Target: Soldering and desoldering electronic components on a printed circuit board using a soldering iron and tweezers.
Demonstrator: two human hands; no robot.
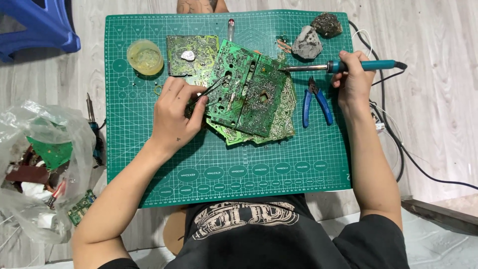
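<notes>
My left hand (pixel 175 113) grips dark tweezers (pixel 213 88) whose tips touch the left edge of a green circuit board (pixel 246 89) lying solder side up on a stack of boards. My right hand (pixel 351 79) holds a soldering iron with a teal handle (pixel 366 65). Its metal shaft points left and its tip rests at the board's upper right corner. The boards lie on a green cutting mat (pixel 149 159) on the floor.
Another green board (pixel 191 55) and a round yellowish flux tub (pixel 145 57) sit at the mat's upper left. Two grey-black lumps (pixel 316 36) lie upper right. Blue-handled cutters (pixel 315 102) rest beside the boards. A plastic bag of scrap boards (pixel 42 169) is left; cables (pixel 393 134) run right.
</notes>
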